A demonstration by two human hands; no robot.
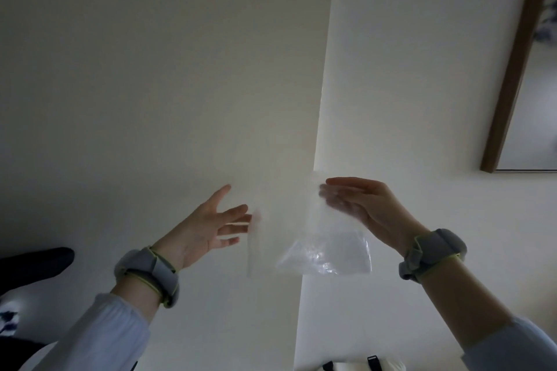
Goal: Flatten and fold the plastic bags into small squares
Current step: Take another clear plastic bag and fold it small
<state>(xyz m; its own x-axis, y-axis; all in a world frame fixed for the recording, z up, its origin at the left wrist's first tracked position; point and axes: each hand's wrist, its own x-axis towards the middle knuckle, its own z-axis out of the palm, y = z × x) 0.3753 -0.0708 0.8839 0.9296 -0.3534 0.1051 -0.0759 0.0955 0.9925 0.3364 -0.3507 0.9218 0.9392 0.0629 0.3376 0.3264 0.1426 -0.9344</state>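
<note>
A clear plastic bag (325, 250) hangs in the air in front of a pale wall, crumpled and shiny at its lower part. My right hand (370, 205) holds its upper right part; the fingers lie nearly straight behind the film and show through it, with the thumb above. My left hand (208, 226) is raised to the left with fingers spread, its fingertips at the bag's faint left edge. Whether they touch the film is unclear. Both wrists carry grey bands.
A wall corner (319, 129) runs down the middle behind the bag. A dark wooden frame (512, 69) hangs at the upper right. A dark shape (36, 262) sits at the left edge, and a white item with black straps (370, 366) lies at the bottom.
</note>
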